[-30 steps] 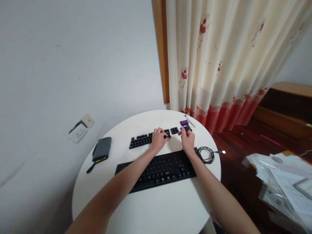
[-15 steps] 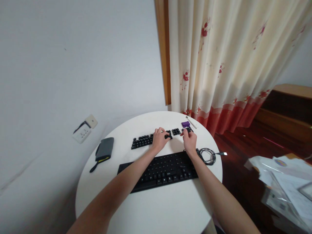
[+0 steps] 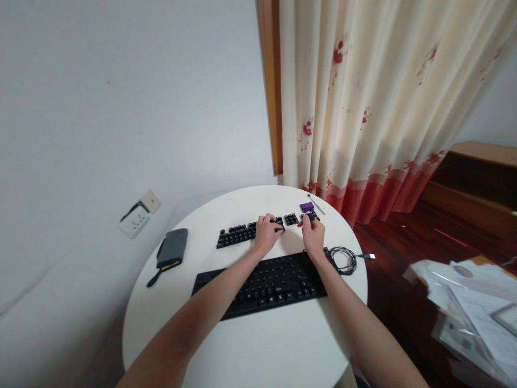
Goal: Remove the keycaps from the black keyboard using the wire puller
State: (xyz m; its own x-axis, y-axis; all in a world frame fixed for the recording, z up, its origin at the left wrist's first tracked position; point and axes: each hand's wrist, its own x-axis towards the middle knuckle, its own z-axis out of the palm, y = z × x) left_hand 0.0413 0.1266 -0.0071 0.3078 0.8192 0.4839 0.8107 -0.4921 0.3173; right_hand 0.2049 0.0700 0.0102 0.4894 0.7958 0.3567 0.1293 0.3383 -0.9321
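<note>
Loose black keycaps (image 3: pixel 236 235) lie in rows on the white round table (image 3: pixel 258 345). My left hand (image 3: pixel 266 231) reaches over the right end of these rows, its thumb and fingers closed about a black keycap there. Farther right, a small block of keycaps (image 3: pixel 291 219) sits between my two hands. My right hand (image 3: pixel 314 237) is closed in a pinch beside another small keycap group (image 3: pixel 316 216); a small black piece shows at its fingertips, too small to name surely. Below both hands lies a black keyboard (image 3: pixel 274 280), partly covered by my forearms.
A coiled black cable (image 3: pixel 343 261) with a USB plug reaches past the table's right edge. Behind the right hand lie a purple cloth (image 3: pixel 307 207) and a thin light-coloured tool (image 3: pixel 316 205). A grey pouch (image 3: pixel 172 248) lies at the left. Wall and curtain (image 3: pixel 347 134) stand behind.
My left hand has shifted very slightly right along the keycaps. My right hand keeps its pinch in nearly the same place; the whole view has moved a little.
</note>
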